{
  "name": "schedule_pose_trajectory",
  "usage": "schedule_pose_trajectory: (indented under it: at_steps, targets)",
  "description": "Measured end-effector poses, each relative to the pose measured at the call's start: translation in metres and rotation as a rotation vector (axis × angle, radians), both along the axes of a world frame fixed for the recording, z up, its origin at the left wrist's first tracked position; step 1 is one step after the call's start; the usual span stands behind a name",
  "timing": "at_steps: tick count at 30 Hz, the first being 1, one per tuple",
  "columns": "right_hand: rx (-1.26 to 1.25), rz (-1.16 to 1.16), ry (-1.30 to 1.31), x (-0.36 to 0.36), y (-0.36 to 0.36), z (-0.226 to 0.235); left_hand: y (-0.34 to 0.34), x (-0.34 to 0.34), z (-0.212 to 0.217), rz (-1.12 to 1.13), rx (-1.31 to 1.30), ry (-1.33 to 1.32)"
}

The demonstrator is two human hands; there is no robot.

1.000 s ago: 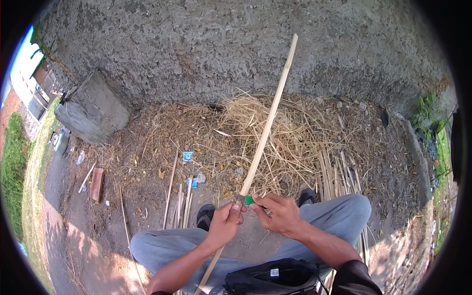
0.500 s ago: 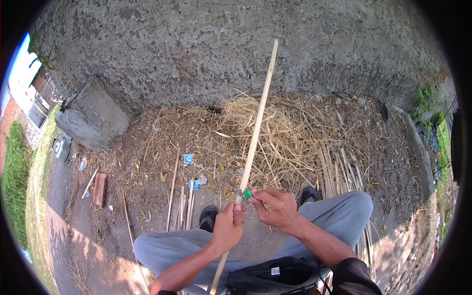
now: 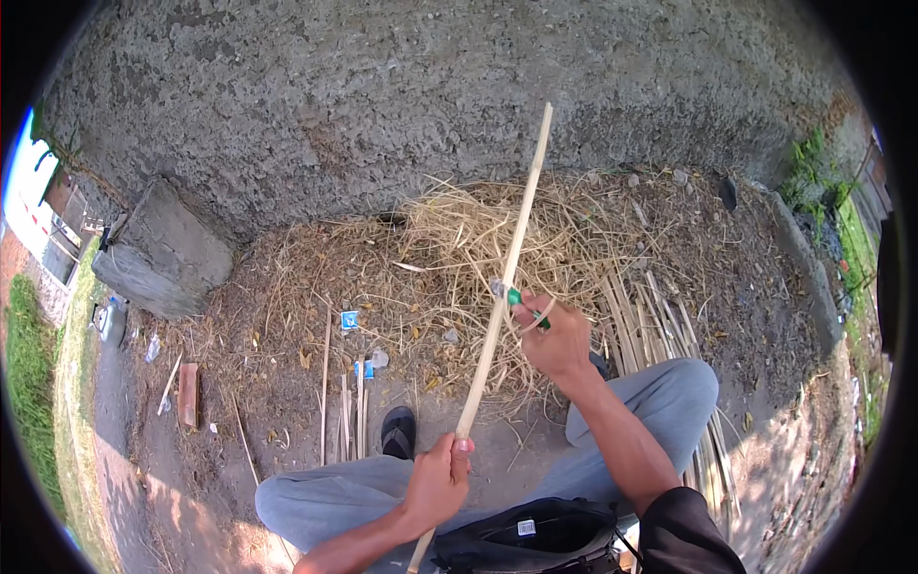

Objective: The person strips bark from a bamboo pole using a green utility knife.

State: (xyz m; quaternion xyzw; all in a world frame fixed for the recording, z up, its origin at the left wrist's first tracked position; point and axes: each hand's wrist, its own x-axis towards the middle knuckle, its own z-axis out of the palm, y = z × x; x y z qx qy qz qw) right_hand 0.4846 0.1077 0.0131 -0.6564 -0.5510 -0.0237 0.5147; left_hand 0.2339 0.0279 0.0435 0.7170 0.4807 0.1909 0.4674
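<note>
A long pale strip [image 3: 507, 273], which looks like split bamboo, slants from between my knees up past the straw heap. My left hand [image 3: 440, 476] is closed around its lower part, thumb lying along the top. Farther up the strip, my right hand [image 3: 557, 340] grips a small green-handled tool [image 3: 515, 297]. The tool's short grey metal head [image 3: 496, 287] rests against the strip. A thin curled shaving [image 3: 545, 311] shows by the right fingers. The exact kind of blade is too small to make out.
A heap of straw-like shavings [image 3: 469, 230] lies before a rough grey wall [image 3: 430, 86]. More pale strips lie to the right [image 3: 641, 320] and left [image 3: 361, 411]. A concrete block [image 3: 167, 249], a brick [image 3: 188, 394] and blue wrappers [image 3: 350, 320] are at left. A black bag [image 3: 526, 540] sits at my lap.
My right hand has moved up and away along the strip with the green-handled tool. My left hand is slightly lower, still holding the strip. A curled shaving now shows by the right fingers.
</note>
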Motion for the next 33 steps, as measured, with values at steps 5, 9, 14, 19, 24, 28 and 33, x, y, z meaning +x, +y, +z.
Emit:
schedule_pose_trajectory:
  at_steps: [5, 9, 14, 19, 24, 28, 33]
  targets:
    - [-0.016, -0.032, -0.003, 0.036, 0.01, -0.003, -0.008, -0.018, 0.008, -0.035, -0.048, 0.045]
    - [-0.188, -0.187, 0.064, 0.065, 0.014, -0.008, -0.024, -0.037, -0.001, -0.099, -0.094, 0.037]
    - [-0.241, -0.35, 0.087, 0.092, 0.022, -0.029, -0.05, -0.07, 0.021, -0.042, -0.197, 0.022]
    - [-0.043, -0.285, 0.637, 0.141, 0.024, -0.063, -0.063, -0.113, 0.033, -0.064, -0.239, 0.128]
    - [-0.511, 0.228, 2.021, 0.055, 0.001, -0.042, -0.03, -0.117, 0.018, 0.261, -0.771, -0.144]
    - [-0.744, 0.343, 1.504, -0.024, -0.034, -0.018, 0.006, -0.082, 0.006, 0.287, -0.722, -0.288]
    - [-0.258, 0.462, 0.299, -0.056, -0.052, 0.001, 0.036, -0.037, 0.002, 0.235, -0.553, -0.299]
